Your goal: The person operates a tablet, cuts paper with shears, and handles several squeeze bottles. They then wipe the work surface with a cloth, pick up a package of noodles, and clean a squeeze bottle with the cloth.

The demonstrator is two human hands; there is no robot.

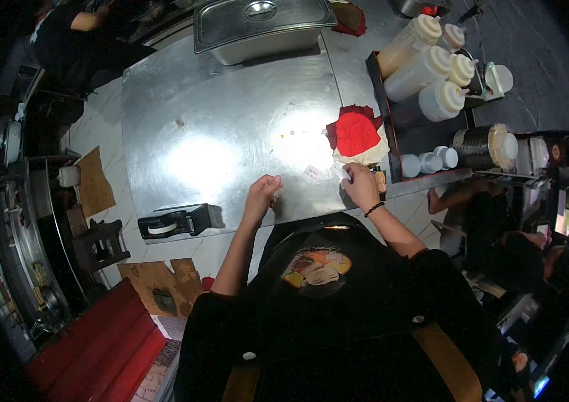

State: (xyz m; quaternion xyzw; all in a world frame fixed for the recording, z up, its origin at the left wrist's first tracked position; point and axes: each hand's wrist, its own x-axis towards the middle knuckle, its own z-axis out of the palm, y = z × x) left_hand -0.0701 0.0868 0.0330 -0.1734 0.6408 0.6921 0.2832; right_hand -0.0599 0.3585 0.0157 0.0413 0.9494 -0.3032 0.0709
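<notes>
My left hand (262,196) is over the near edge of the steel table (184,100), its fingers curled in; whatever they hold, if anything, is hidden. My right hand (363,185) is closed on a small white slip (341,171), which looks like paper or thin plastic. Between the hands, nearer the right one, a small white label with red print (312,173) lies on the steel. Just beyond my right hand are a bright red cloth (356,133), a dark red cloth and a cream cloth, bunched together. A small dark bottle (380,179) stands beside my right wrist.
A black tape dispenser (176,222) sits at the near left edge. At the back is a lidded steel pan (264,33). A dark tray (392,127) on the right holds several squeeze bottles (443,100). Another person (63,40) is at the far left, and one more at the right.
</notes>
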